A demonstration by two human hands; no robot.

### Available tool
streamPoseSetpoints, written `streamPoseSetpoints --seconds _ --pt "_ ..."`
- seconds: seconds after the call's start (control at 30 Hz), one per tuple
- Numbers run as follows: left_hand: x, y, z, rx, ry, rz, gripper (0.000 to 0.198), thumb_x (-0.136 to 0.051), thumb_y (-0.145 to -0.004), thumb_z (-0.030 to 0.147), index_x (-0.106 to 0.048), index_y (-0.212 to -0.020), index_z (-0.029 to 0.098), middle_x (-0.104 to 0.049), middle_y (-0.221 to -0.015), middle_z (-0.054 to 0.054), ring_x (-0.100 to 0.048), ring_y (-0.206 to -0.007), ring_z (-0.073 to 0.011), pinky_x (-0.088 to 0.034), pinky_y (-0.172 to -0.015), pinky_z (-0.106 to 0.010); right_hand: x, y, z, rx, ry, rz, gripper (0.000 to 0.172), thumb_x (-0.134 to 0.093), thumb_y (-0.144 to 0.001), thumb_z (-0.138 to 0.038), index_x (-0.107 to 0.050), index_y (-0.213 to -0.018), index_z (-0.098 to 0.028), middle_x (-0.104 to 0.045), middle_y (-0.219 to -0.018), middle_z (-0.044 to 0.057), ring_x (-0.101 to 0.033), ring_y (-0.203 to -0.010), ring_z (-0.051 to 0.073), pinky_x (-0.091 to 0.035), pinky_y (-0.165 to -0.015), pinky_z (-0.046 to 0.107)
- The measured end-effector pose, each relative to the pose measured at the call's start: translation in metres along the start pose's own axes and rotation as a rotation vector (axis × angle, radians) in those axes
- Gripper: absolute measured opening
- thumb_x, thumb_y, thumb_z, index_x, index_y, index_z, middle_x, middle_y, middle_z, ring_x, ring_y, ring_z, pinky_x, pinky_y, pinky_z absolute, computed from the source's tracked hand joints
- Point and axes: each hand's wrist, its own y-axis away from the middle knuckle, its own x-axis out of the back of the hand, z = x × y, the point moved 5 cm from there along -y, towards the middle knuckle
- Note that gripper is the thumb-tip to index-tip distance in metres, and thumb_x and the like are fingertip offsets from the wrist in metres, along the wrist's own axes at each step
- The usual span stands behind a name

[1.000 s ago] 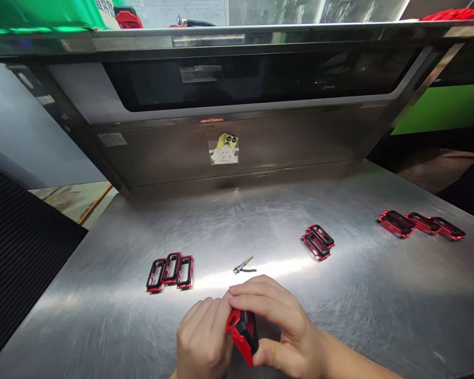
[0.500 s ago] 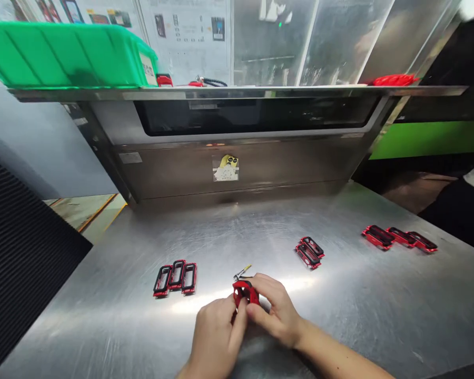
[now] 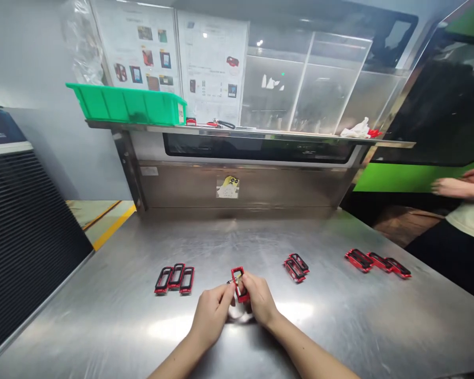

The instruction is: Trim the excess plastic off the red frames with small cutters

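Above the middle of the metal table, a red rectangular frame [image 3: 242,298] with an opening through it is held between both hands. My left hand [image 3: 212,311] pinches its left edge. From the right, my right hand [image 3: 259,301] grips the opposite edge with thumb and fingers. A small metal tool with a yellowish tip shows partly behind and through the frame; most of it is hidden. To the left lie several black-and-red frames [image 3: 176,276] side by side, and a pair of similar frames [image 3: 296,267] rests to the right.
More red-and-black frames [image 3: 375,262] lie in a row at the table's right. Over the back runs a metal shelf [image 3: 260,131] carrying a green bin [image 3: 130,103]. A co-worker's hands [image 3: 454,185] show at the far right. A black ribbed unit [image 3: 31,237] stands at the left.
The red frame has turned so its rectangular opening faces me more, and both hands have shifted to its sides. My view has tilted upward; a co-worker's hands have come into sight.
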Motion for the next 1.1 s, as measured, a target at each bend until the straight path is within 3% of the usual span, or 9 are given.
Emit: streamPoseSetpoints --seconds 0.2,0.63,0.7,0.77,0.83,0.93,1.03,1.1 --pt "0.000 -0.003 -0.012 0.068 0.062 0.005 0.048 -0.035 -0.085 0.056 -0.047 -0.056 0.020 -0.036 -0.038 0.005 -0.036 -0.039 -0.0128 -0.028 -0.045 -0.023 -0.003 0.001 -0.001 -0.052 -0.101 -0.012 0.062 -0.027 -0.091 -0.066 -0.043 -0.057 -0.017 -0.046 -0.052 0.001 -0.042 -0.050 0.013 -0.033 -0.052 0.023" --pt "-0.006 0.004 -0.013 0.115 0.149 -0.021 0.049 -0.031 -0.086 0.062 -0.042 -0.064 0.021 -0.038 -0.043 0.006 -0.040 -0.042 -0.0121 -0.032 -0.047 -0.022 -0.014 0.003 0.004 -0.130 -0.243 -0.057 0.064 -0.025 -0.091 -0.069 -0.037 -0.055 -0.018 -0.040 -0.050 -0.001 -0.038 -0.050 0.012 -0.030 -0.053 0.023" --pt "-0.001 0.002 -0.015 0.065 0.111 0.027 0.045 -0.033 -0.088 0.058 -0.047 -0.068 0.020 -0.049 -0.052 0.003 -0.050 -0.051 -0.0145 -0.041 -0.053 -0.024 -0.015 0.003 0.002 -0.132 -0.256 -0.050 0.064 -0.024 -0.091 -0.069 -0.036 -0.054 -0.018 -0.039 -0.050 -0.002 -0.037 -0.049 0.012 -0.029 -0.052 0.023" --pt "0.003 -0.001 -0.012 -0.043 0.060 0.071 0.040 -0.035 -0.090 0.052 -0.057 -0.082 0.019 -0.063 -0.079 -0.005 -0.061 -0.078 -0.0187 -0.049 -0.070 -0.028 -0.016 0.003 0.002 -0.132 -0.260 -0.036 0.065 -0.024 -0.091 -0.070 -0.036 -0.054 -0.018 -0.039 -0.050 -0.001 -0.038 -0.050 0.012 -0.030 -0.053 0.024" --pt "0.001 -0.004 -0.011 -0.111 0.050 0.062 0.041 -0.033 -0.092 0.049 -0.060 -0.095 0.018 -0.064 -0.094 -0.009 -0.059 -0.095 -0.0202 -0.049 -0.082 -0.030 -0.016 0.003 0.002 -0.135 -0.258 -0.013 0.064 -0.024 -0.091 -0.070 -0.037 -0.055 -0.018 -0.040 -0.051 -0.001 -0.039 -0.051 0.013 -0.030 -0.054 0.024" --pt "-0.007 -0.006 -0.013 -0.107 0.071 0.031 0.045 -0.030 -0.094 0.048 -0.062 -0.098 0.018 -0.065 -0.088 -0.008 -0.061 -0.090 -0.0188 -0.050 -0.082 -0.030 -0.015 0.005 0.001 -0.129 -0.249 0.017 0.064 -0.025 -0.092 -0.068 -0.036 -0.055 -0.018 -0.040 -0.051 -0.001 -0.038 -0.051 0.013 -0.030 -0.053 0.024" --pt "-0.010 -0.001 -0.019 -0.174 -0.005 0.087 0.051 -0.034 -0.091 0.055 -0.053 -0.119 0.017 -0.062 -0.106 -0.012 -0.062 -0.087 -0.0192 -0.052 -0.073 -0.029 -0.014 0.009 -0.002 -0.132 -0.266 0.027 0.065 -0.023 -0.093 -0.069 -0.037 -0.054 -0.018 -0.041 -0.050 0.000 -0.040 -0.050 0.014 -0.035 -0.053 0.024" --pt "-0.004 0.005 -0.019 -0.325 -0.161 0.234 0.066 -0.035 -0.087 0.062 -0.034 -0.136 0.017 -0.049 -0.127 -0.018 -0.057 -0.105 -0.0257 -0.051 -0.080 -0.036 -0.013 0.012 0.002 -0.182 -0.291 0.039 0.067 -0.022 -0.092 -0.070 -0.043 -0.056 -0.018 -0.044 -0.051 0.001 -0.046 -0.052 0.015 -0.040 -0.055 0.024"
